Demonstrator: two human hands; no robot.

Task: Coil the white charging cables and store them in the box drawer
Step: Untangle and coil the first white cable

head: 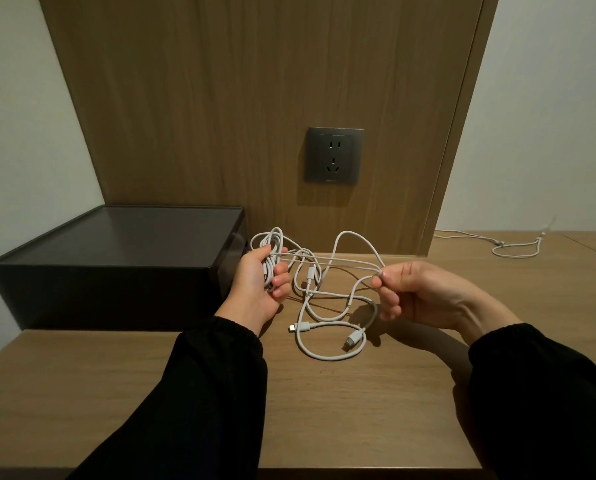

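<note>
White cables [327,306] hang in a loose tangle between my two hands, lower loops lying on the desk [358,410] with two plugs [353,339] resting near the front of the tangle. My left hand [260,289] is closed round a small bundle of coiled loops, palm facing in, fingers curled over the strands. My right hand [414,292] pinches a couple of taut strands between thumb and fingertips, the other fingers curled under; the strands run straight across from hand to hand above the desk. One high loop arches up just behind the right hand. Both arms in black sleeves [203,403] with elastic cuffs. Box [116,265] sits just left of the left hand, dark, flat lid with a raised rim, front face in shadow; I can't tell from here where the drawer front is or whether it's open. Desk is light wood grain, bare in front of me, a seam far right. Behind it a wood wall panel [255,98], same tone, with plain white wall either side. Dark grey socket [334,155] on the panel above the cables, five holes, nothing plugged in; small printing on its lower edge, too tiny to read. Another thin white cord [514,249] lies far right on the desk, well apart from the tangle, ending in a small loop. No other readable writing or brand marks.
</note>
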